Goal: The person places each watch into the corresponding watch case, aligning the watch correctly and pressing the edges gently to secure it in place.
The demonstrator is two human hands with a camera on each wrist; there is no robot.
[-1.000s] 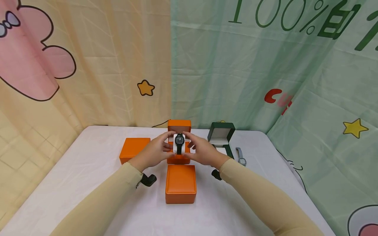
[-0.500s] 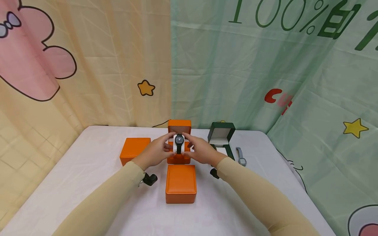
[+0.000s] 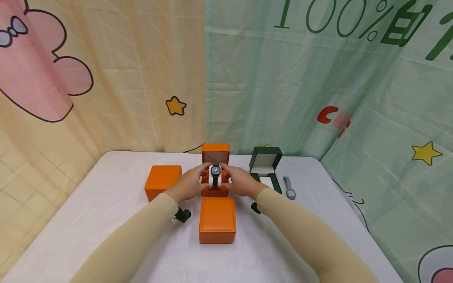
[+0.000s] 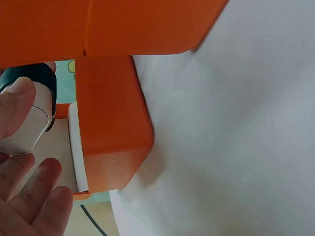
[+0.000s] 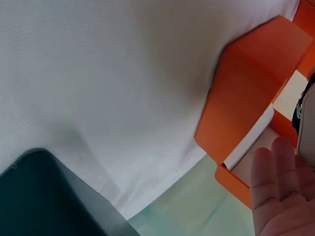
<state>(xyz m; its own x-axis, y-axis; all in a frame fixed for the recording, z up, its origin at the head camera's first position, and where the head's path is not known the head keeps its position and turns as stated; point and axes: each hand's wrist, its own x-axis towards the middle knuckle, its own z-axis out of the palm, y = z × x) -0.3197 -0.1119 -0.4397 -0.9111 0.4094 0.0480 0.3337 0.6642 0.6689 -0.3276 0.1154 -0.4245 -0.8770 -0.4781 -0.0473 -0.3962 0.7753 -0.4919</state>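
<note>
A black-strapped watch (image 3: 216, 170) with a dark dial is wrapped around a white watch cushion (image 4: 22, 125). Both hands hold the cushion by its two ends, just over the base of an open orange watch box (image 3: 214, 193). From the left side, my left hand (image 3: 190, 182) grips one end; its thumb (image 4: 17, 103) presses the cushion in the left wrist view. My right hand (image 3: 240, 182) grips the opposite end, and some of its fingers (image 5: 283, 167) stretch out beside the box in the right wrist view. The box's raised lid (image 3: 216, 148) stands behind the watch.
Directly in front of the open box is a closed orange box (image 3: 217, 216). Another closed orange box (image 3: 161, 181) stands on the left. To the right are an open dark green box (image 3: 266, 157) and a silver watch (image 3: 290, 189) lying on the white-covered table (image 3: 276, 243).
Both hands have lowered the watch and cushion slightly toward the base of the open orange box. The other boxes and the silver watch stay in place.
</note>
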